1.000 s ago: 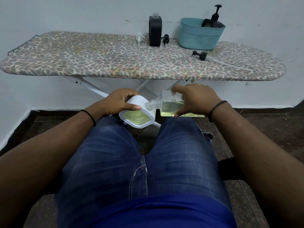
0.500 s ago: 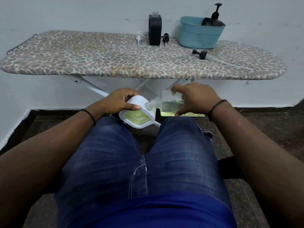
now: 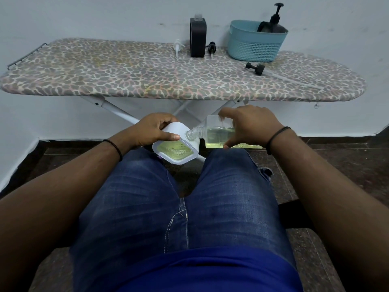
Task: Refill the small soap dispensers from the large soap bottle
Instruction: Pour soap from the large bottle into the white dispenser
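Observation:
Over my knees, my left hand (image 3: 151,131) grips a white soap bottle (image 3: 174,153) tilted on its side, and greenish soap shows through the face turned toward me. My right hand (image 3: 252,125) holds a clear square dispenser bottle (image 3: 214,133) lying sideways, about half full of pale yellow liquid. Its open threaded neck points left and meets the white bottle's upper edge. I cannot make out a stream of soap between them.
An ironing board (image 3: 126,76) with a spotted cover stands ahead. On it are a black dispenser bottle (image 3: 197,37), a white pump (image 3: 177,46), a small black pump (image 3: 211,48), a black pump with a long tube (image 3: 255,68), and a teal basket (image 3: 252,45) holding a black pump bottle (image 3: 273,22).

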